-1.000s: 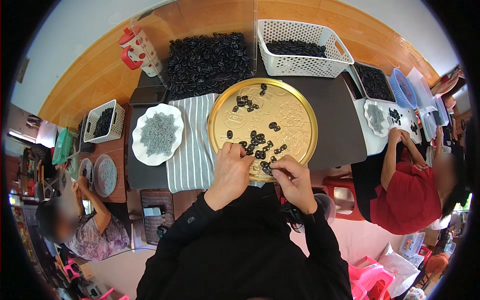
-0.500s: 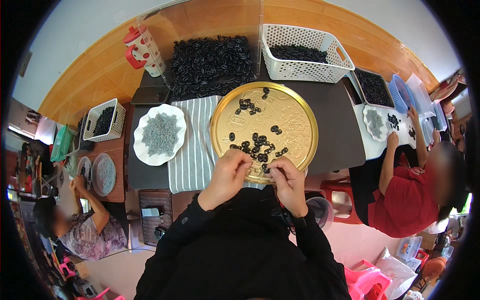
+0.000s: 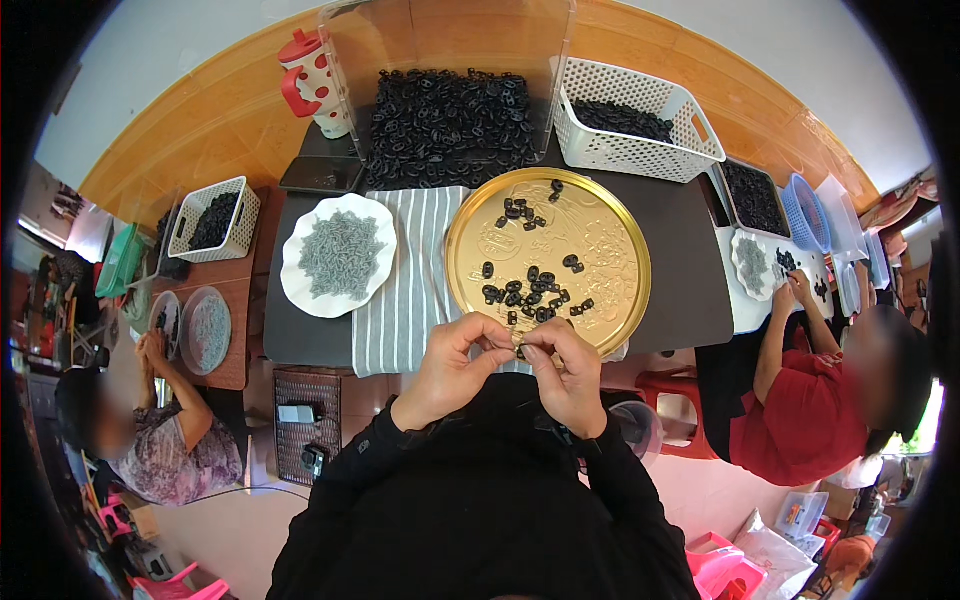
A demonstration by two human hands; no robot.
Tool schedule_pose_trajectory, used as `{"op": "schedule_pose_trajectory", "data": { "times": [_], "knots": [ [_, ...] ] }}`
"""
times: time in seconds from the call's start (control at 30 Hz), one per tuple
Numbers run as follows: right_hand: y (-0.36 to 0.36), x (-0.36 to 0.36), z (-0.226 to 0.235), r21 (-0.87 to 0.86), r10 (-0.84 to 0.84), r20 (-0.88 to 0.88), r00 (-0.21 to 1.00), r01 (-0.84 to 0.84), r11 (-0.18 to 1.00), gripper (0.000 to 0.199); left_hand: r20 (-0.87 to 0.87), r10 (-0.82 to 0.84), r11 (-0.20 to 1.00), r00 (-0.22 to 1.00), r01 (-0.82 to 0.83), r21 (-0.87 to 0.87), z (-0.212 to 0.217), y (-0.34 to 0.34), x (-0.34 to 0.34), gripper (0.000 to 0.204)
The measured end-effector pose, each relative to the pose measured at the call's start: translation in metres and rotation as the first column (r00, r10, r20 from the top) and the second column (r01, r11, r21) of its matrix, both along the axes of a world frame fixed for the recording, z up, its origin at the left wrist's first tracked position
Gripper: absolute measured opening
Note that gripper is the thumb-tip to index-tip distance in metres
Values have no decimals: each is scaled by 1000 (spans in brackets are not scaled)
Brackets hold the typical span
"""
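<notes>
Both hands meet fingertip to fingertip over the near rim of a round gold tray [image 3: 640, 300]. My right hand [image 3: 565, 375] pinches a small black plastic piece [image 3: 521, 352], mostly covered by the fingers. My left hand [image 3: 455, 370] is closed in a pinch right against it; what sits between its thumb and finger is too small to make out. Several black two-holed pieces [image 3: 535, 290] lie scattered on the tray just beyond my fingers, with another cluster [image 3: 520, 212] toward its far side.
Left of the tray are a striped cloth [image 3: 400, 290] and a white scalloped dish [image 3: 300, 290] of small grey parts. Behind stand a clear bin of black pieces [image 3: 450, 125], a white basket [image 3: 640, 150] and a dotted cup [image 3: 322, 90]. Co-workers sit at both sides.
My hands have come together, bringing the black piece in my right hand to my left fingertips. The view has shifted, so the table appears farther right.
</notes>
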State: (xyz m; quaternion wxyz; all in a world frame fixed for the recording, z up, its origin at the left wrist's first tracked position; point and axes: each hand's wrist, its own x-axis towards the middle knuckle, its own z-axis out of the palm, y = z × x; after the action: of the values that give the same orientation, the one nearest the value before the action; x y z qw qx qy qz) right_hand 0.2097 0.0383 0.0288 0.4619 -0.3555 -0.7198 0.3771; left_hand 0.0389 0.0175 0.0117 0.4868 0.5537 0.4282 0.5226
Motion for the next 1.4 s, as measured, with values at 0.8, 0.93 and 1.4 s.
{"op": "schedule_pose_trajectory", "data": {
  "times": [0.8, 0.93, 1.4],
  "knots": [
    [-9, -4, -7, 4, 0, -16, 1000, 0, 1000, 14, -13, -56, 998, 998, 56, -16, 3, -8, 0, 28],
    [-16, -12, -18, -166, -157, -180, 971, 128, 978, 9, 146, -39, 998, 988, 47, -50, 9, -5, 2, 38],
    [-32, -39, -32, -217, -297, -435, 850, 221, 951, 10, 331, 115, 990, 936, -81, -115, -14, -18, 14, 7]
  ]
}}
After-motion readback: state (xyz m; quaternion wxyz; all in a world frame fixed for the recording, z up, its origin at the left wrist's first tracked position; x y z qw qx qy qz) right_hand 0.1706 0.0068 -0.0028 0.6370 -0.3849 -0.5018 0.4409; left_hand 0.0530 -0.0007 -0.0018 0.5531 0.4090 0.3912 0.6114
